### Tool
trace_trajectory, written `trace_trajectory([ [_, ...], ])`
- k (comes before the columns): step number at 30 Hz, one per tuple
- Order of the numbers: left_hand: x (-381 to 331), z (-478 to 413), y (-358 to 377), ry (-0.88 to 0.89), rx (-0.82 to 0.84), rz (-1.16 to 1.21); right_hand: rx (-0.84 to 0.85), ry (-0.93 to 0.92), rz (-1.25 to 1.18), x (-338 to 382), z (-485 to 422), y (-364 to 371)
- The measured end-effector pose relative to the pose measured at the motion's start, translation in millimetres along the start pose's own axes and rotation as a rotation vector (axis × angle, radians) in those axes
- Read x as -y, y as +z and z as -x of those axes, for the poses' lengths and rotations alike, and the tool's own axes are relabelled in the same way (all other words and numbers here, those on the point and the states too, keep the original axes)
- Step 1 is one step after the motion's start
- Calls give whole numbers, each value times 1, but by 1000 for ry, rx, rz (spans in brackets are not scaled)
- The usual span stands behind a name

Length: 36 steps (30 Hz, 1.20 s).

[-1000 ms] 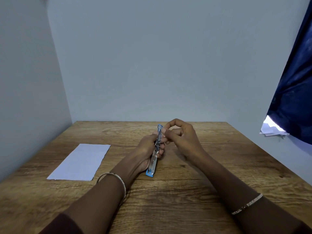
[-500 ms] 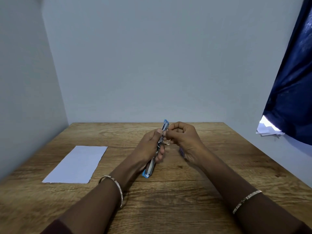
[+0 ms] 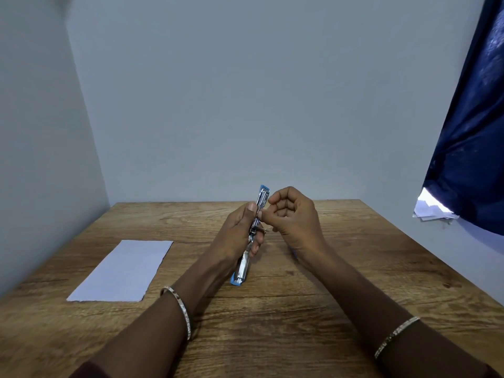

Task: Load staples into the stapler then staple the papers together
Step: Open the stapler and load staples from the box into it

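A slim blue and metal stapler [image 3: 243,271] stands tilted on end above the wooden table [image 3: 272,309], its blue top pointing up and away from me. My left hand [image 3: 236,236] grips its middle, thumb up along the metal side. My right hand [image 3: 293,214] is curled beside the stapler's upper part, its fingertips pinched at the metal rail; whether staples lie between them is too small to tell. White papers [image 3: 122,270] lie flat on the table at the left, apart from both hands.
Grey walls close in the table at the back and left. A dark blue curtain [image 3: 471,132] hangs at the right, with crumpled white paper [image 3: 431,210] under its lower edge. Both wrists wear thin bangles.
The stapler has tipped more upright and its top has risen slightly. My right hand has shifted from the stapler's middle toward its upper part. The papers have not moved.
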<state>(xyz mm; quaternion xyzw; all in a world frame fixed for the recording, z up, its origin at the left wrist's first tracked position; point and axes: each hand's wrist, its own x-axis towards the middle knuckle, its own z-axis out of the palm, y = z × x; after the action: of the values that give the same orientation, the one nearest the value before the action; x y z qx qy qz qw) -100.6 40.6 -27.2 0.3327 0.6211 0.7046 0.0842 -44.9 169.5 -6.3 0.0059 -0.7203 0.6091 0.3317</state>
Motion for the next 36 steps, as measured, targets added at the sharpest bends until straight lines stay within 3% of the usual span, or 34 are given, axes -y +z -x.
trace_trajectory([
  [14,5,-3,-2,-13,-21,-33,-29,-128,280,9,4,1],
  [24,-4,1,-3,37,-1,-68,25,14,182,10,5,2],
  [36,-3,-1,-6,-24,-7,24,4,-165,394,16,9,3],
])
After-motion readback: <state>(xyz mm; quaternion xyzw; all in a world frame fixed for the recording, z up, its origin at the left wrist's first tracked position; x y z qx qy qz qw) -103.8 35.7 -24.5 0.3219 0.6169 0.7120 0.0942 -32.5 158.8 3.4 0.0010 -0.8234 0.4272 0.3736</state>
